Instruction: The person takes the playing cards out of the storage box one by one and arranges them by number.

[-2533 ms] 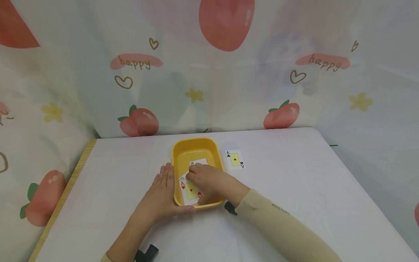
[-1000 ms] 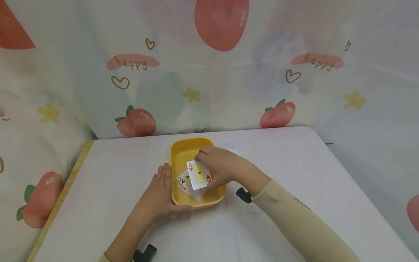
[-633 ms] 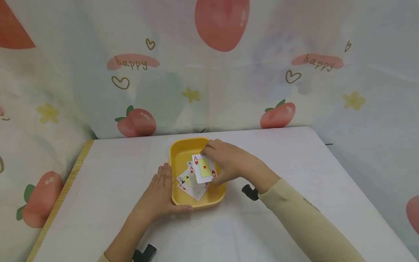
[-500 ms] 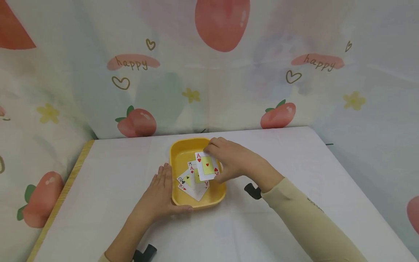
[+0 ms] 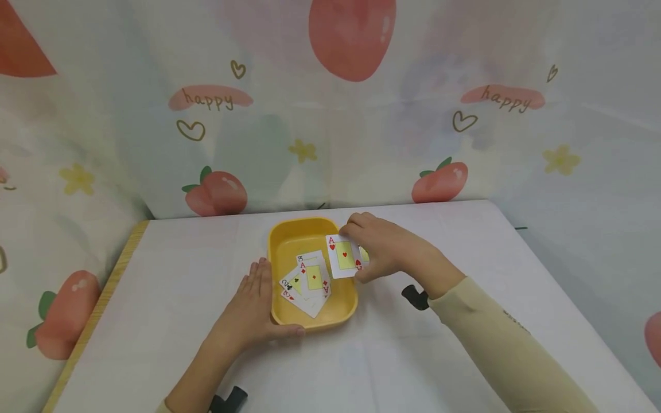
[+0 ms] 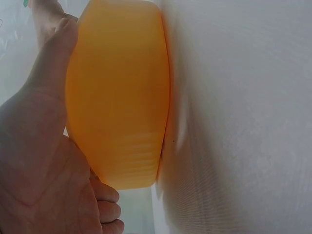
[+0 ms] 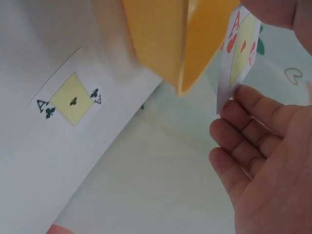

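My right hand (image 5: 384, 248) pinches an ace of hearts (image 5: 339, 256) between thumb and fingertips, over the right rim of a yellow tray (image 5: 285, 241). In the right wrist view, the gripped card (image 7: 238, 51) stands beside the tray wall. My left hand (image 5: 245, 304) lies along the tray's left side, fingers straight, with the thumb across its front edge. Inside the tray an ace of diamonds (image 5: 314, 277) overlaps a two of clubs (image 5: 287, 284) and other cards. On the table right of the tray is an ace of clubs (image 7: 73, 101), mostly hidden behind the right hand in the head view.
A white cloth covers the table (image 5: 206, 252), whose left edge shows a wooden strip (image 5: 98, 310). Fruit-patterned curtains (image 5: 356, 143) rise behind it and at both sides. Black wrist mounts (image 5: 415, 297) sit under both forearms.
My right hand has picked up the ace of hearts from the cards in the tray and carried it right and away from me, to the right rim. The left hand stays put.
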`<state>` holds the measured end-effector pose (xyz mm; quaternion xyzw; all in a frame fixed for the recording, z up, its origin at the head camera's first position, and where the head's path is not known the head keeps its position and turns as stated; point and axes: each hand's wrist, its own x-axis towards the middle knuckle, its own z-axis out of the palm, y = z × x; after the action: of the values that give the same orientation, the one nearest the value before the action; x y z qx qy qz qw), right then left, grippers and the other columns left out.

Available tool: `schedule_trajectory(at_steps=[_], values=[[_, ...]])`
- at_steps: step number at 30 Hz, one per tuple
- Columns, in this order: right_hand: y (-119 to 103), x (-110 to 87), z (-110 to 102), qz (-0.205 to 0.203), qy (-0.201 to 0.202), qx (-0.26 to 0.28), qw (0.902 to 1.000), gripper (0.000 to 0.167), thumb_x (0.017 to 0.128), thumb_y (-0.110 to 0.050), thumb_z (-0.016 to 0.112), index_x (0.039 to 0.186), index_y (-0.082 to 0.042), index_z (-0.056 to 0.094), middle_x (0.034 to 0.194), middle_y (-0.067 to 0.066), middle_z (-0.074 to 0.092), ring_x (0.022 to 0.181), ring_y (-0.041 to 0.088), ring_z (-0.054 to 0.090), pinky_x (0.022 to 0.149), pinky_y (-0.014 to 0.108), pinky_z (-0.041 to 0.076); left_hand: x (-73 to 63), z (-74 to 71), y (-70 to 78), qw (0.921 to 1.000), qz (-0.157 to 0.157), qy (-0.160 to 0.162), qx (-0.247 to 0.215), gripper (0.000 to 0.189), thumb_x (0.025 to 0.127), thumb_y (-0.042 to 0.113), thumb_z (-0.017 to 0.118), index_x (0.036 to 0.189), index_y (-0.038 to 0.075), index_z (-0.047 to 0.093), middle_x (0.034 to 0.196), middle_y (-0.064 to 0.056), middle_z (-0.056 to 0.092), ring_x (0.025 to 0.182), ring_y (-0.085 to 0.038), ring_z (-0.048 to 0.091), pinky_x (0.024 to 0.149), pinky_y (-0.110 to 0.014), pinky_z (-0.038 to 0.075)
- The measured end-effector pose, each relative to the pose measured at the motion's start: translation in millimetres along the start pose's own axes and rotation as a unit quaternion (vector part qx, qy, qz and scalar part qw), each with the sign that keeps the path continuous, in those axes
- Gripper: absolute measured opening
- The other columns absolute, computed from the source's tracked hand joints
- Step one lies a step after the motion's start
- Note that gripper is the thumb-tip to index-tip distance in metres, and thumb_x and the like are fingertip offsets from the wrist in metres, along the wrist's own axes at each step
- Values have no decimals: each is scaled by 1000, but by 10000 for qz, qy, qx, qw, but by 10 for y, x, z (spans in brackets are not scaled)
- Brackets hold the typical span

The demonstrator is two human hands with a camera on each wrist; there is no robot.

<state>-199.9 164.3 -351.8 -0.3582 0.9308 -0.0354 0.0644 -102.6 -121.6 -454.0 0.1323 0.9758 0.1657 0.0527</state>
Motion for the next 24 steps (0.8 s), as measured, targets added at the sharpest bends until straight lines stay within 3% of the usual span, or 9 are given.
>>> schedule_trajectory(at_steps=[9, 24], values=[[165, -100, 21, 164, 169, -115, 9997, 72, 66, -33, 78, 130, -9, 58, 120, 0, 53, 107, 17, 47, 93, 33, 49, -3, -12, 6, 10000, -4, 42, 17, 153, 57, 91, 66, 157, -6, 4, 165, -24, 9, 154, -36, 9, 122, -51, 20], [506, -259, 75, 794, -152, -59, 9967, 74, 68, -33, 80, 133, -8, 57, 127, 4, 54, 113, 20, 47, 96, 37, 50, -9, -8, 7, 10000, 28, 85, -23, 153, 57, 91, 65, 157, -7, 3, 165, -24, 9, 153, -36, 10, 123, -51, 19]])
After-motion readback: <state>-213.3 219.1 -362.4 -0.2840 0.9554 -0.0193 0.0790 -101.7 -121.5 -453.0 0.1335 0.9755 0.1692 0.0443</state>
